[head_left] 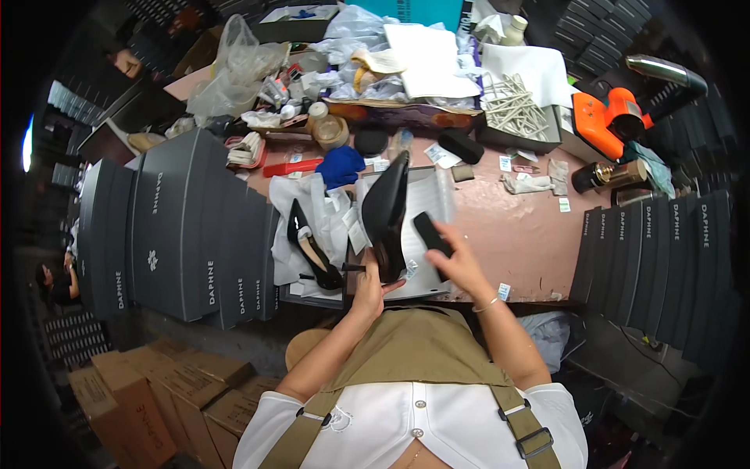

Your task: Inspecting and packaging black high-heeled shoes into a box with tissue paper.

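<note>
My left hand (367, 292) grips a black high-heeled shoe (384, 213) by its heel end, toe pointing up and away from me. My right hand (462, 264) is closed around a dark oblong block (431, 234), perhaps a shoe sponge or brush; its working face is hidden. The block is just right of the shoe, and I cannot tell whether they touch. Left of them, the other black shoe (314, 254) lies on white tissue paper (285, 211). Beneath my hands is an open box part lined with white sheet (426, 270).
Grey shoe boxes stack up at left (176, 227) and right (664, 258). Along the back of the pink table (523, 242) stand a tray of white sticks (516, 109), an orange tool (598, 125), a blue cloth (340, 166) and a jar (331, 131). Brown cartons (133, 406) sit lower left.
</note>
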The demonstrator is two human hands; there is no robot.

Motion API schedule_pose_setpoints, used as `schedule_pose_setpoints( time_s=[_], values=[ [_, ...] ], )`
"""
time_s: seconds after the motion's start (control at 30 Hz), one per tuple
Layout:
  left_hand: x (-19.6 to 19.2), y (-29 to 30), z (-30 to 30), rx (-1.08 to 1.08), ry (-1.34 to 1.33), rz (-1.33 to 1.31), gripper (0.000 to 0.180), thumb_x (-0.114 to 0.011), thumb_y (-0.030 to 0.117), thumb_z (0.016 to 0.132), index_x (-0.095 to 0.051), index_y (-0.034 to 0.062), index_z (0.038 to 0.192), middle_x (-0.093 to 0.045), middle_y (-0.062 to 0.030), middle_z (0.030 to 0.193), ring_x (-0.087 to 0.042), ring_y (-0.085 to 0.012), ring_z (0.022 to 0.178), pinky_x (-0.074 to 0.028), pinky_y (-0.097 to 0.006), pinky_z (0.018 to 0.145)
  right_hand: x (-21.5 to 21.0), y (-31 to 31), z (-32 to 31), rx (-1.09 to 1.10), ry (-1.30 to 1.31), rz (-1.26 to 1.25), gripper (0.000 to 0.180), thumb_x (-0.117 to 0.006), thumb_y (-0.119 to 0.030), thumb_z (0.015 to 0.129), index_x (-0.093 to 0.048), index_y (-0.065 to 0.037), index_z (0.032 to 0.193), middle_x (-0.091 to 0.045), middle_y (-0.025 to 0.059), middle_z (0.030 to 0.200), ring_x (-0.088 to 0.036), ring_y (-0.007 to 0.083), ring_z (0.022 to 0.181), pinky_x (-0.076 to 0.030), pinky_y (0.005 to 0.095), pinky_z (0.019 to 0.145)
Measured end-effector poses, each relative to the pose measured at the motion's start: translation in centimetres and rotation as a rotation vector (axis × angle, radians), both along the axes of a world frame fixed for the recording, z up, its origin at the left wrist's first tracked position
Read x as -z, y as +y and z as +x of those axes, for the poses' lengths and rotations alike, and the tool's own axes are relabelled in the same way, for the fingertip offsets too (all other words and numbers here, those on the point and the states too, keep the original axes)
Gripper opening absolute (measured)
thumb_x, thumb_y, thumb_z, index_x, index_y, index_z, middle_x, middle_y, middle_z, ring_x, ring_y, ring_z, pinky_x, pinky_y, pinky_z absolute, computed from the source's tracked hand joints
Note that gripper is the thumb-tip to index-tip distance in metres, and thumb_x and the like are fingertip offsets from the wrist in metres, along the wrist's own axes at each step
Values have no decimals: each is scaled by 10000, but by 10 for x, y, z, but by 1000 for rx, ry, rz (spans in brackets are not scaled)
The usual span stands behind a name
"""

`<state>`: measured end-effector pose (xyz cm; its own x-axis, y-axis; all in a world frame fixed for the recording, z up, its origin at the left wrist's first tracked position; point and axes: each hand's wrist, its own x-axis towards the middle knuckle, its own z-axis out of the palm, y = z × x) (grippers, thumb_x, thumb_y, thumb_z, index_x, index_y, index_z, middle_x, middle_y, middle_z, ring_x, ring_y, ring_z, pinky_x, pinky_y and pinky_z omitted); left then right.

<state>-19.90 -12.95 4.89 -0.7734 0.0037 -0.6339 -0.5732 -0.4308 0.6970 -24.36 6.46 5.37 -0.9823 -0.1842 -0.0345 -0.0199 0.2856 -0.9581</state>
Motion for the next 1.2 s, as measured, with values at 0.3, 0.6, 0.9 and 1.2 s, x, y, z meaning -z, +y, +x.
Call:
schedule_pose_setpoints(
  time_s=[0.3, 0.6, 0.9, 1.2],
  values=[
    [-45, 2, 16, 473, 459, -281, 876, -731, 309, 836, -219, -41, 1454, -549, -135, 1149, -603, -178, 996, -515, -287, 784, -14, -15, 7, 42, -649, -773, 298, -547, -234, 963, -596, 23, 1105, -673, 80, 947, -656, 126, 824, -547, 252, 729],
    [-66, -4, 9, 500, 712, -624, 893, -843, 323, 692, -402, -19, 1388, -587, -119, 972, -619, -176, 802, -520, -295, 744, -9, -20, 14, 60, -664, -1089, 411, -505, -332, 970, -538, 29, 1163, -656, 144, 1018, -679, 194, 854, -583, 315, 758],
    [-39, -8, 0, 244, 441, -89, 830, -526, 614, 879, -325, 33, 1436, -515, -108, 1260, -519, -208, 1138, -371, -390, 1007, -17, -30, 22, 64, -735, -1253, 346, -499, -278, 980, -559, 12, 1159, -663, 118, 1026, -669, 168, 864, -563, 296, 778],
    [-20, -17, -22, 104, -195, 768, 463, -515, 203, 876, -486, -25, 1278, -627, -187, 1132, -657, -221, 976, -561, -353, 827, -44, -21, 35, -112, -479, -335, 297, -489, -225, 990, -605, 29, 1093, -630, 18, 925, -546, 78, 863, -455, 243, 787]
  ],
)
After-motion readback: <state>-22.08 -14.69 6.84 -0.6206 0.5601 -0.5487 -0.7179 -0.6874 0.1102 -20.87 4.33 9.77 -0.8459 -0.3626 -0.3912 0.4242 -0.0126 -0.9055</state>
